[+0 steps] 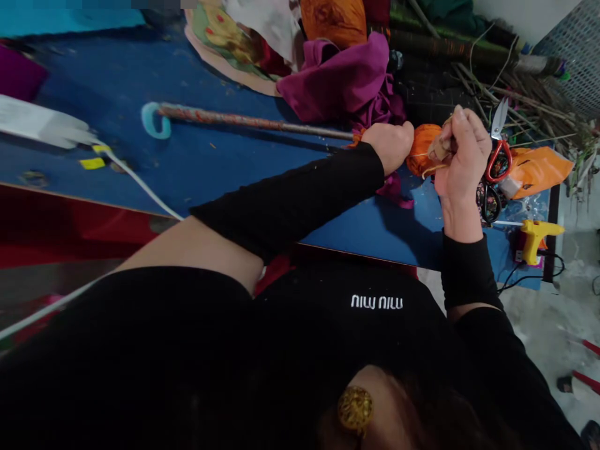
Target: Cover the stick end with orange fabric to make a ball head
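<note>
My left hand [390, 145] is closed around the right end of a long stick [244, 120], where orange cloth is gathered. The stick is wrapped in a reddish mottled covering on its left part, and a light-blue curl [157, 122] is fixed at its far left end. Just right of that fist sits a rounded orange cloth ball [420, 149]. Thin pale string [434, 169] crosses the ball and runs to my right hand [464, 147], whose fingers are pinched together on it. Tan tape seems to wrap one right finger.
Purple cloth [337, 81] and other fabrics pile up behind the stick. Red-handled scissors [499, 144], an orange packet [539, 170] and a yellow glue gun [532, 240] lie at right. Dry twigs [539, 94] heap beyond. A white cable [140, 181] crosses the blue table [94, 69].
</note>
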Available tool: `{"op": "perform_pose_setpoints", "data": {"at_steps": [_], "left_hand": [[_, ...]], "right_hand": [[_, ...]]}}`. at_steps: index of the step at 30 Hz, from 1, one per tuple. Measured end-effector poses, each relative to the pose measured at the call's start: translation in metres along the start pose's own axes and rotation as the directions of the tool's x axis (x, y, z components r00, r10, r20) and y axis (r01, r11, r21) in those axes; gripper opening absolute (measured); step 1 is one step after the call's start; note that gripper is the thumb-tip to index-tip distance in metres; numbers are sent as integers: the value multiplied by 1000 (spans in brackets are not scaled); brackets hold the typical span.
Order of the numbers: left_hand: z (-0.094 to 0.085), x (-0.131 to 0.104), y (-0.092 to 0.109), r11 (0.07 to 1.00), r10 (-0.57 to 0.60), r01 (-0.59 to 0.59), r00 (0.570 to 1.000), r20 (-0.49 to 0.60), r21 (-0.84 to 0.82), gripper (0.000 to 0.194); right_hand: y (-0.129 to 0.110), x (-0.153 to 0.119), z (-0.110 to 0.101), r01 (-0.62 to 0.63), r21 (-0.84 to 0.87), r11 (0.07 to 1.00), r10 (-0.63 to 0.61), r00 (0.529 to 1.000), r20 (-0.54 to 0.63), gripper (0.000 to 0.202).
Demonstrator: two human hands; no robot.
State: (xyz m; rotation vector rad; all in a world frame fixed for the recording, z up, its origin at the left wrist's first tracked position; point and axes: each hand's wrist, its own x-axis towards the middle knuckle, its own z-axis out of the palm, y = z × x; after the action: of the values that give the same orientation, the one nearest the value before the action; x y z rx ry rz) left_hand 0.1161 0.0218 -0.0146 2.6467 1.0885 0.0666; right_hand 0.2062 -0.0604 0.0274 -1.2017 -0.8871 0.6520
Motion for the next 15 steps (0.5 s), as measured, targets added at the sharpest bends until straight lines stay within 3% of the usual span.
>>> {"op": "perform_pose_setpoints", "data": {"at_steps": [3, 5, 7, 9, 10, 12, 15], "left_hand": [[-5, -6, 6, 996, 77, -78, 996, 34, 40, 45], [-12, -14, 11, 984, 148, -155, 985, 86, 85, 45], [-23, -23, 15, 964, 222, -239, 965, 143, 117, 44], [-35, -32, 18, 946, 276, -299, 944, 180, 122, 42], [-40, -35, 18, 942, 288, -312, 941, 180, 121, 40], [-51, -39, 16, 945, 286, -304, 947, 148, 121, 39], [-67, -39, 11, 970, 240, -241, 970, 48, 34, 38]], "right_hand": [[-4, 13, -17, -25, 66, 997, 20, 997, 78, 34], [-4, 25, -32, -131, 63, 989, 118, 976, 183, 38], [2, 38, -49, -317, 63, 946, 282, 905, 319, 41], [16, 50, -62, -492, 135, 860, 377, 791, 482, 43], [26, 55, -67, -541, 215, 813, 350, 750, 562, 44], [48, 62, -71, -557, 327, 763, 260, 729, 633, 47], [74, 62, -66, -446, 516, 731, 72, 803, 592, 44]]}}
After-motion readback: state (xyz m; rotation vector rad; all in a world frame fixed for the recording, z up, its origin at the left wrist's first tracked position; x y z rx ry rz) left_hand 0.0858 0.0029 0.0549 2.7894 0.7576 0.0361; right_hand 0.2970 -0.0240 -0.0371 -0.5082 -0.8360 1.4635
